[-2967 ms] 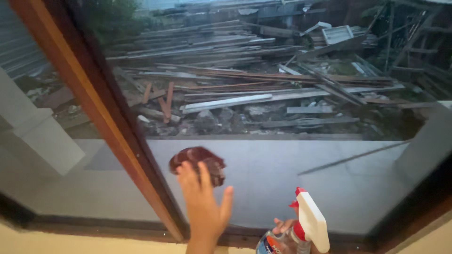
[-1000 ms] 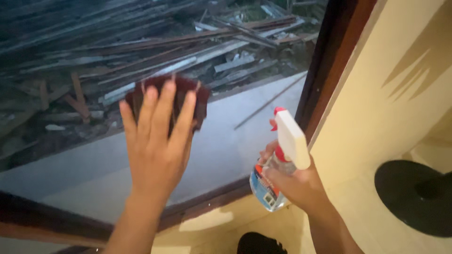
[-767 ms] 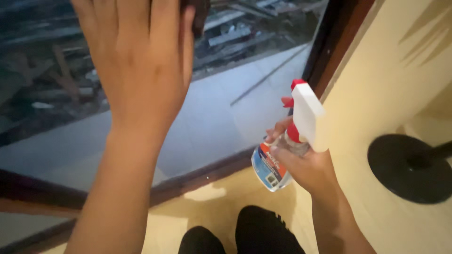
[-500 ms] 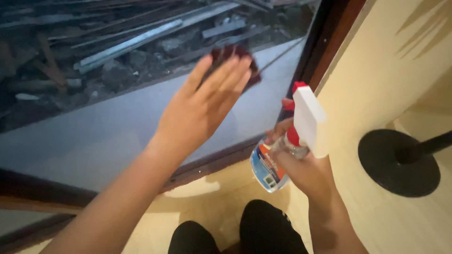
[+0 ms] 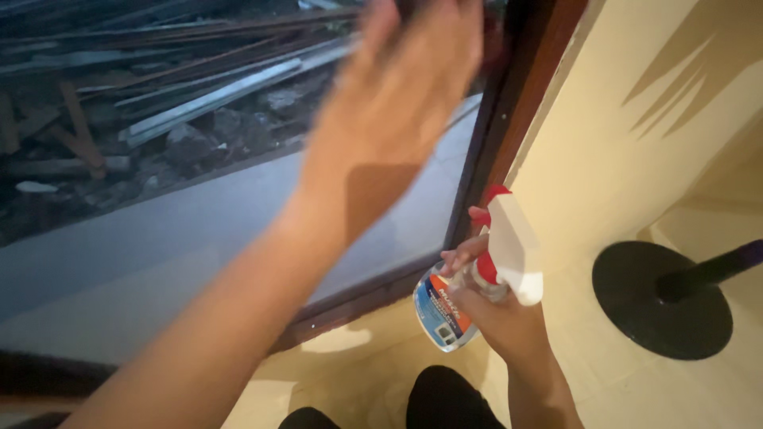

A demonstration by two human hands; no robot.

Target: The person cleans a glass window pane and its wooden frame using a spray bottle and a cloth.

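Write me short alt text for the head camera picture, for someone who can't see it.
Seen from above, a person's left hand, blurred, is raised flat against a window pane near its dark wooden frame, while the right hand holds a clear spray bottle with a white and red trigger head. Outside lie piled timber planks; a round black stand base sits on the cream floor.

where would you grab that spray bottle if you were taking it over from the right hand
Probably by the clear lower body of the spray bottle, from the left and below. The right hand already wraps the neck under the white trigger head, so that part is taken. The rounded body hangs free, tilted toward the window frame.
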